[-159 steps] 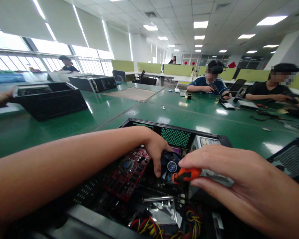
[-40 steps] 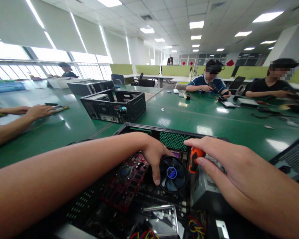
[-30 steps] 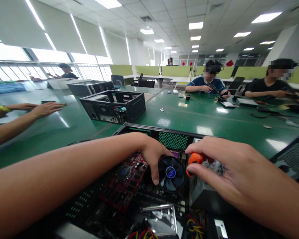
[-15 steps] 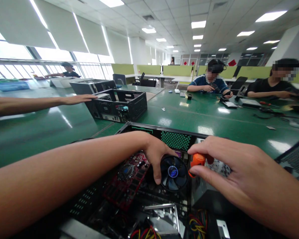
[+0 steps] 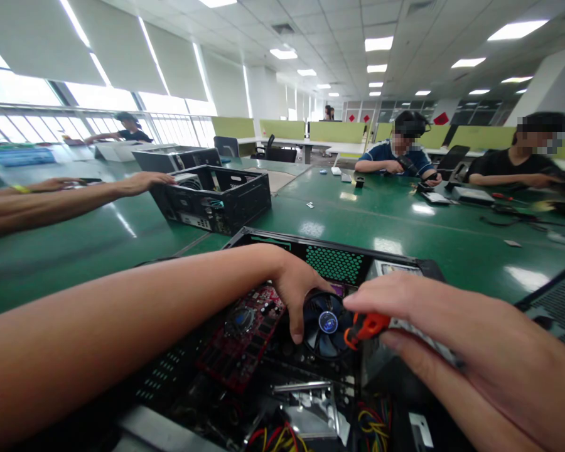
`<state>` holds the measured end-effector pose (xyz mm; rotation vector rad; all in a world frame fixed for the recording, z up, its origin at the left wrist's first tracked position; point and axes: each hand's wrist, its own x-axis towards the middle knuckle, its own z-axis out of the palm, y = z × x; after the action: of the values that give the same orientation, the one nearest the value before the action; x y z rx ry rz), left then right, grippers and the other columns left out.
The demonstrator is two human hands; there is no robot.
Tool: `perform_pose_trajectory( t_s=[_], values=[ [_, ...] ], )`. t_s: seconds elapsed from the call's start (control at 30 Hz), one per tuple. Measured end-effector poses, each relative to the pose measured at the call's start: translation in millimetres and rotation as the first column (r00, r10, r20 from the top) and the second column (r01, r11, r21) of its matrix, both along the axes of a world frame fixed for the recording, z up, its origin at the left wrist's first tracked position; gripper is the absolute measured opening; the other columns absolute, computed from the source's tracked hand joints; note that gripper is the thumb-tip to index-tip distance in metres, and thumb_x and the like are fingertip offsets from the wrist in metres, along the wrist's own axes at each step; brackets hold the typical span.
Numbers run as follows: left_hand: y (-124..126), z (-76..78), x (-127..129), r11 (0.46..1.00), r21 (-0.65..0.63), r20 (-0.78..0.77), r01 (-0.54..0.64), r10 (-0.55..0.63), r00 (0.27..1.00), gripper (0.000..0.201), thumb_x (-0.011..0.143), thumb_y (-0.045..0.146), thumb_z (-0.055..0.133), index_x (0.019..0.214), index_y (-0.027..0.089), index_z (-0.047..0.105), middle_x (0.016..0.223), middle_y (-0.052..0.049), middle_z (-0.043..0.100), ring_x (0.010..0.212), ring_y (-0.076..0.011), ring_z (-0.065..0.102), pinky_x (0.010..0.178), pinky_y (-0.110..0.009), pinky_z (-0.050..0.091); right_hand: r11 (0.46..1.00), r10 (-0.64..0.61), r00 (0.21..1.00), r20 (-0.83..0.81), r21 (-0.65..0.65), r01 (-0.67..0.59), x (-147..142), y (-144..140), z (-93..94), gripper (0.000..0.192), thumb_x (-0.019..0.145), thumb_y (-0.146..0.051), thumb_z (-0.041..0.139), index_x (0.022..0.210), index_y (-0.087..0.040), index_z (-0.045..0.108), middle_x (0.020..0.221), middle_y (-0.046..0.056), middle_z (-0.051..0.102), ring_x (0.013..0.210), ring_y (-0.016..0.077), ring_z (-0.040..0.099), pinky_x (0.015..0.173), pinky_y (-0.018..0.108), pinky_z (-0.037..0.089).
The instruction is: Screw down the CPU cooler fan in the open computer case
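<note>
An open computer case (image 5: 311, 242) lies in front of me with its inside showing. My left hand (image 5: 299, 292) reaches across it and grips the rim of a round black CPU cooling fan (image 5: 328, 322), thumb on the near side, other fingers partly hidden behind. Just right of the fan, my right hand (image 5: 433, 320) holds an orange-handled screwdriver (image 5: 371, 326) between thumb and fingers. The handle is tilted and its shaft cannot be made out. A red graphics card (image 5: 245, 333) sits left of the fan. The metal power supply (image 5: 381, 364) is partly under my right hand.
Bundles of coloured cables (image 5: 374, 427) and a silver bracket (image 5: 311, 408) lie in the near part of the case. Beyond, another person's hand (image 5: 148, 182) touches a second open case (image 5: 216, 201) on the green table (image 5: 339, 213). Two people sit across at the right.
My right hand has turned, and the screwdriver handle now tilts more sideways beside the fan. My left hand stays on the fan. The co-worker's second case has shifted slightly left.
</note>
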<state>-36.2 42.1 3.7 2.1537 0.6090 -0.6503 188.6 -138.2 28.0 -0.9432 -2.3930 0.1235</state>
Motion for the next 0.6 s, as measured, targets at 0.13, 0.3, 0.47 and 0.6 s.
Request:
perform_pose_trajectory(
  t_s=[0.13,0.3,0.47,0.6],
  values=[
    [1,-1.4,-3,0.998,0.061,-0.047,0.016,-0.014,0.999,0.101,0.048,0.033,0.102,0.144,0.024,0.07,0.134,0.001,0.082,0.132,-0.0358,0.071,0.113,-0.038,0.056,0.991,0.091,0.996,0.005,-0.095,-0.09,-6,-6,0.1,0.046,0.112,-0.013,0.047,0.149,-0.04,0.049,0.145,-0.007,0.077,0.128,0.0095,0.075,0.107,0.016,0.057],
    [3,-3.2,-5,0.997,0.073,-0.054,0.012,-0.008,0.999,0.097,0.05,0.037,0.102,0.142,0.026,0.072,0.133,0.002,0.082,0.132,-0.0345,0.071,0.115,-0.038,0.054,0.984,0.065,0.998,-0.021,-0.165,-0.067,-14,-1,8.7,0.033,0.116,-0.024,0.049,0.146,-0.037,0.055,0.144,0.001,0.078,0.13,0.0196,0.076,0.088,0.021,0.068],
    [2,-0.7,-2,0.997,0.072,-0.086,0.008,-0.002,0.996,0.095,0.051,0.037,0.101,0.141,0.027,0.073,0.131,0.002,0.083,0.13,-0.0343,0.072,0.114,-0.038,0.055,0.963,0.084,0.995,-0.049,-0.254,-0.094,-17,4,7.9,0.048,0.112,-0.012,0.048,0.148,-0.04,0.062,0.128,0.001,0.083,0.125,0.0242,0.079,0.096,0.033,0.07],
    [1,-1.1,-2,0.995,0.097,-0.076,0.012,-0.004,0.997,0.097,0.051,0.037,0.101,0.143,0.025,0.072,0.132,0.0,0.082,0.131,-0.0351,0.071,0.115,-0.04,0.054,0.976,0.067,0.997,-0.039,-0.206,-0.073,-17,4,5.5,0.04,0.112,-0.014,0.048,0.141,-0.038,0.063,0.129,0.001,0.082,0.126,0.021,0.078,0.094,0.028,0.069]
  ],
)
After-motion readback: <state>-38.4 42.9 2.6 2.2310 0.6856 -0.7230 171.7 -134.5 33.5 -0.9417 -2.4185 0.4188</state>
